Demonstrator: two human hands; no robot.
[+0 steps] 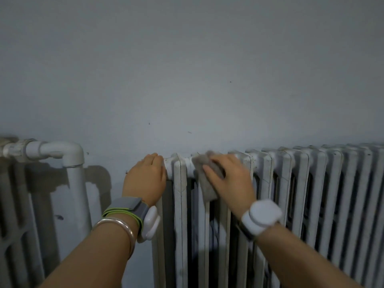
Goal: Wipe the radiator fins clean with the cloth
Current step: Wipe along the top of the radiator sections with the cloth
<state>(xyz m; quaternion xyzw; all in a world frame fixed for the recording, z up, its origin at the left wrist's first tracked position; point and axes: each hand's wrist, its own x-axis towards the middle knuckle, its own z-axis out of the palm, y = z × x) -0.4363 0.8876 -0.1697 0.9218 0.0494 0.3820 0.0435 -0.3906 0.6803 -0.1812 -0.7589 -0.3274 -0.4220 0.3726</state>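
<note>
Your right hand (230, 179) lies flat, fingers spread and fairly straight, pressing the grey rectangular cloth (207, 188) onto the upper fins near the left end of the white-painted ribbed metal radiator (304, 173). Your left hand (145, 175) curls its fingers over that end to steady you. Keep the palm's pressure even and draw the cloth down each fin's length instead of scrubbing across, tucking an edge into the dark gaps where dust likely gathers, then work rightward one fin at a time.

Above the top edge of the radiator (301, 183) I have open wall (187, 69). A white pipe (75, 183) stands off its left end; only narrow gaps separate the fins (179, 204).
</note>
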